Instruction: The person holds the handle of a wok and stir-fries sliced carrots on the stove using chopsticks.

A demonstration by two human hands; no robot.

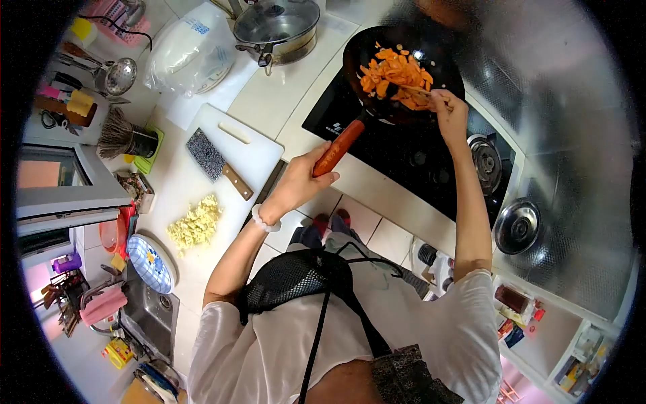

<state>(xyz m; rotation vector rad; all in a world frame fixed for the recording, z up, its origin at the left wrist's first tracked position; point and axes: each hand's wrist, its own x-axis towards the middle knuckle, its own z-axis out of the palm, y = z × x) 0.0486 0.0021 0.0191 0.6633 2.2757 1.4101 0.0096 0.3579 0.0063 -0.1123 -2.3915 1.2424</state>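
Observation:
My left hand [306, 178] is closed around the reddish wooden handle of a dark wok [355, 67], which sits over the black glass stove top [397, 148]. Inside the wok lie sliced carrots [397, 67] with a few small pale bits. My right hand [449, 109] grips a thin wooden utensil [416, 89] whose far end reaches into the carrots; its exact kind is hard to make out. To the left, a cleaver [210, 158] with a wooden handle rests on a white cutting board [262, 147], near a heap of chopped pale yellow food [195, 224].
A lidded pot [279, 34] and a plastic-covered dish [192, 50] stand behind the board. A blue checked plate [149, 262] is beside the sink [151, 313]. On the right are a second burner [484, 163] and a metal lid [517, 226].

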